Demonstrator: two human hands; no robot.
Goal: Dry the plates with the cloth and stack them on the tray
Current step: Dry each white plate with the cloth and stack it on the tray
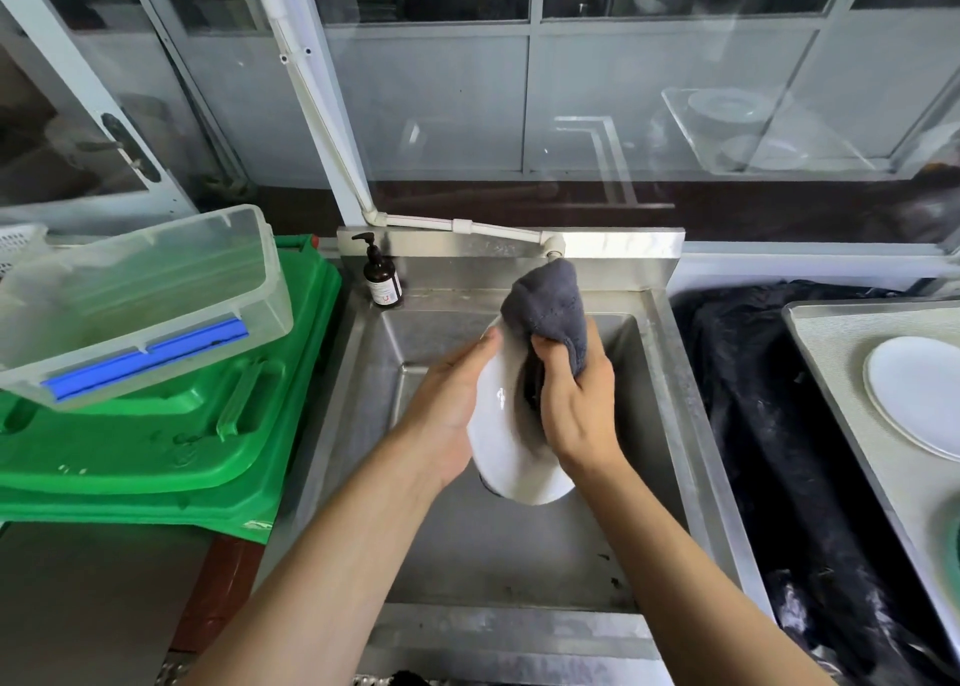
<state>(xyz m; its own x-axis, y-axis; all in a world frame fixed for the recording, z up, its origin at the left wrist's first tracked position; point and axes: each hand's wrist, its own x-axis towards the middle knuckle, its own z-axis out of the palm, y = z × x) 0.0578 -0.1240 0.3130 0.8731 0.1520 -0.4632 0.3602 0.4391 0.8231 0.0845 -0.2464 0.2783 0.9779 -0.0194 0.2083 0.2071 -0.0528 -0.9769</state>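
Stainless steel runs under everything I'm doing: I stand at a deep sink [519, 555] with glazed partitions behind it. Over the basin I hold a white plate [498, 425] tilted nearly on edge. My left hand [447, 404] cups its back, fingers fairly straight along the rim. My right hand [576, 399] is curled tight around a grey cloth [545, 300], pressing it onto the plate's face, and the loose end of the cloth stands up above the rim.

Far right, a metal tray [831, 373] already carries a dried plate [914, 394]; between it and the sink lies crumpled black plastic [753, 399]. A brown pump bottle [382, 280] stands at the sink's far left corner. On the left, a clear plastic tub [145, 290] rests tilted on green lids [156, 441].

The risk, I judge, is slippage: my left hand only props the plate, so a hard wipe could push it out and drop it into the steel basin. The cloth's free end could also catch the tap outlet [553, 246] just above it.

The plate's back and the part under the cloth are hidden, so I cannot tell how dry it is. The tray is cut off by the frame, and whatever sits behind the glass is blurred by reflections.
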